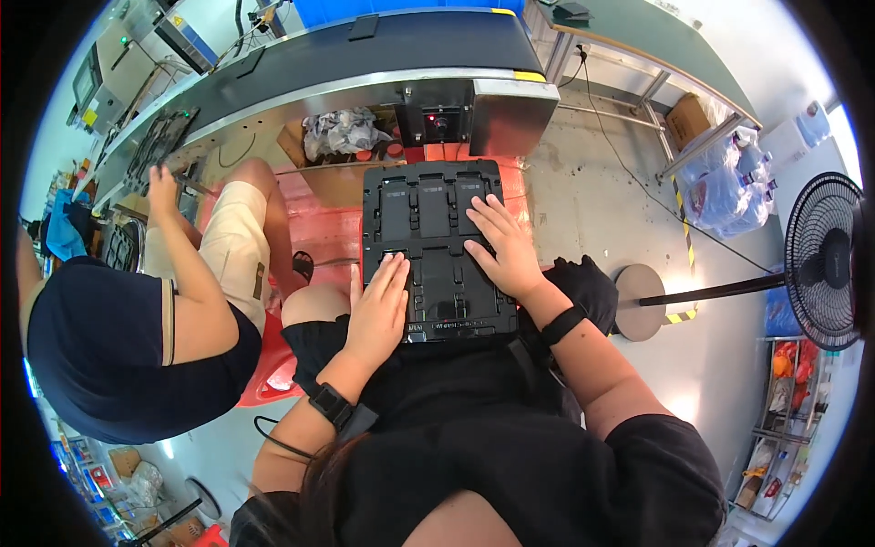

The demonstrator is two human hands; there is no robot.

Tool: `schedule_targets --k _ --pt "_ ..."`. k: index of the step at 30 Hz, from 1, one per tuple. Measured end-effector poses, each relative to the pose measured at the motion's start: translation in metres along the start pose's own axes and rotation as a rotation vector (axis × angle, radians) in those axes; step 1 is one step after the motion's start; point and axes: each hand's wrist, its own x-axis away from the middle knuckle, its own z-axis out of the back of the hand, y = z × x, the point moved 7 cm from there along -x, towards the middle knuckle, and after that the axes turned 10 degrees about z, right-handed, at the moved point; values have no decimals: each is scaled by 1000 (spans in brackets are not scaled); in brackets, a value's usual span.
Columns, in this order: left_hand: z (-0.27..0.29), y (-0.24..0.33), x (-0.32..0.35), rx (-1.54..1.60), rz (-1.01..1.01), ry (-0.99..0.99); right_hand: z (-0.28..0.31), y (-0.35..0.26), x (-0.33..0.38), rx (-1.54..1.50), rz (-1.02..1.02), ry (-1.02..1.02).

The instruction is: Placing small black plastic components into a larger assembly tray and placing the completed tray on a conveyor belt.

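A black moulded plastic tray (pixel 434 244) lies over my lap, its compartments facing up. Flat dark rectangular pieces (pixel 395 208) fill several of the upper compartments. My left hand (pixel 379 305) rests on the tray's lower left part, fingers stretched out and pointing away from me. On the right side, my right hand (pixel 506 248) lies with spread fingers over the tray's edge and a right-hand compartment. Neither hand is closed round anything. What lies under my palms is hidden.
Beyond the tray runs a conveyor (pixel 428 44) with a dark belt. A co-worker (pixel 137 346) sits at my left, one hand near black trays (pixel 164 137) on the conveyor. A standing fan (pixel 825 260) is at the right. A cardboard box (pixel 342 182) sits under the conveyor.
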Motion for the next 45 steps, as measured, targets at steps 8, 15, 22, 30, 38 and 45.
schedule_targets --k 8,15,22,30,38,45 --pt "86 0 -21 389 -35 161 127 -39 -92 -108 0 -671" --pt "223 -24 -145 459 -179 584 200 -38 -286 213 126 -447" --pt "185 -110 -325 152 -188 684 99 95 -362 514 -123 -544" --pt "93 -142 -441 -541 -92 88 109 146 -355 604 -339 -679" --pt "98 -62 -391 -397 -183 53 171 52 -261 -107 -14 -22" --pt "89 -9 -366 -484 -97 303 67 -9 -60 -553 -206 -404"
